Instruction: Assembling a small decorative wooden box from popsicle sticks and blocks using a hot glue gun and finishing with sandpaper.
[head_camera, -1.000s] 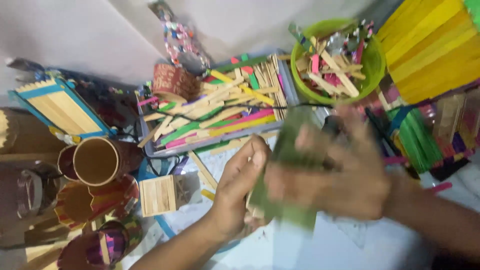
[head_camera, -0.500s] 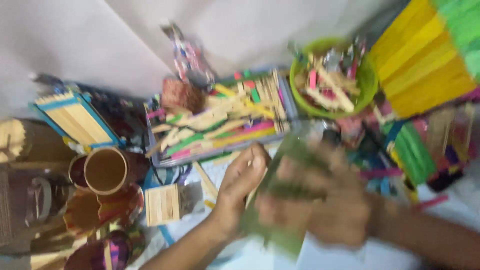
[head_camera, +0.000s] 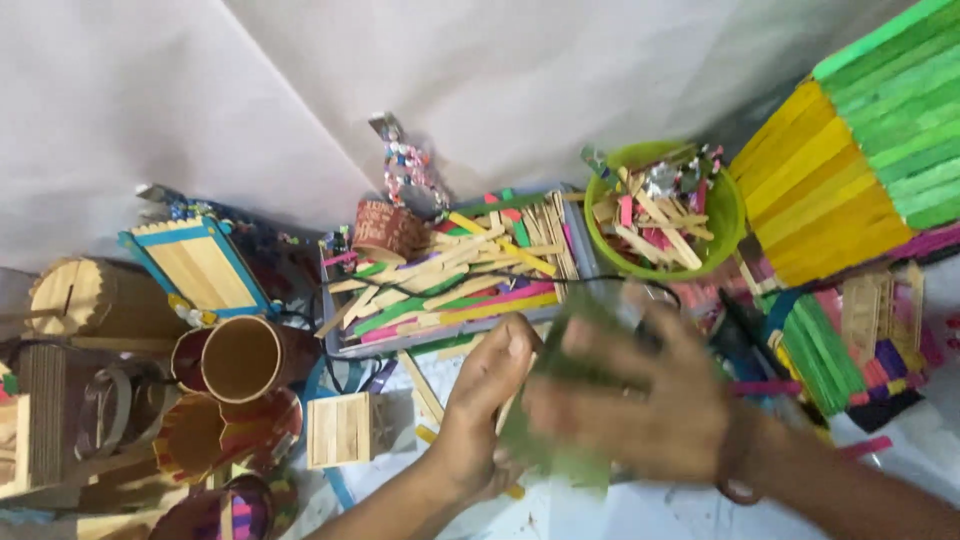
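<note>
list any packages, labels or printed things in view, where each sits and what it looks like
Small round container with pale lettering: left end of the grey stick tray, reddish brown, squat.
Patterned wrapper strip: behind the tray against the white backdrop, narrow, with multicoloured speckles.
No screens or signs show.
Green sheet: held between left hand and right hand, blurred, no print discernible.

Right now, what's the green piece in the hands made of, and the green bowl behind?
Green piece, held between left hand and right hand: motion-blurred; probably green-painted flat wooden craft sticks joined side by side, matte, like the loose sticks in the tray. Green bowl: probably plastic, with a smooth, uniform bright rim.
</note>
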